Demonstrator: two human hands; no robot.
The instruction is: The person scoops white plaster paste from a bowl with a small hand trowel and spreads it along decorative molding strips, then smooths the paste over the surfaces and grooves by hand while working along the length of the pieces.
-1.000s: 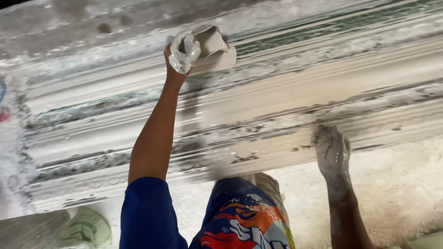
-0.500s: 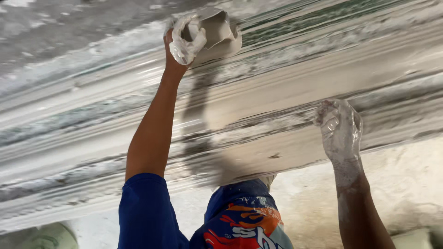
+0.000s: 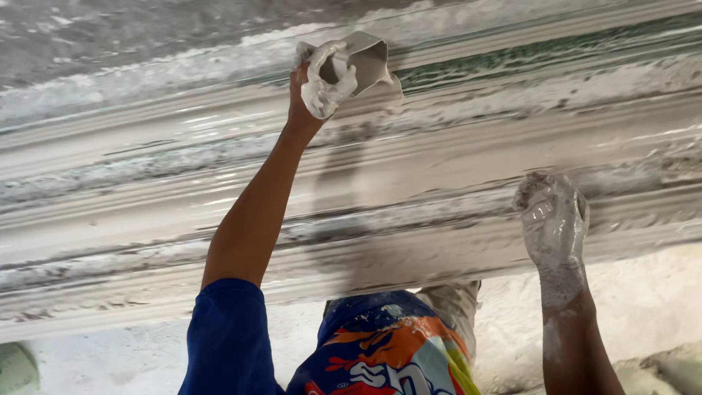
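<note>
The left hand (image 3: 322, 84), coated in wet white plaster, is closed tight around a small grey shaping tool (image 3: 365, 62), a bent, folded-looking plate. The fingers wrap its near edge while its far side presses against the upper part of a long plaster moulding (image 3: 453, 153). That tool sits toward the far left-centre of the scene, high on the moulding, with a dark shadow of hand and arm falling on the wet surface just below it.

The right hand (image 3: 553, 223), also caked in white, rests with fingers loosely curled against the lower band of the same moulding, at the near right. Whether it holds anything cannot be told; it seems only to press on the plaster.

The moulding runs across the whole width as parallel ridges and grooves, glossy and grey-white, with rough crumbs of plaster along several edges and a greenish streak (image 3: 541, 51) near the far right top. The left forearm leads down to a blue sleeve (image 3: 227, 336). Between the arms, near the bottom, are brightly patterned shorts (image 3: 387, 351) in blue, orange and white. Below the moulding lies a pale, plaster-spattered floor (image 3: 651, 300).
</note>
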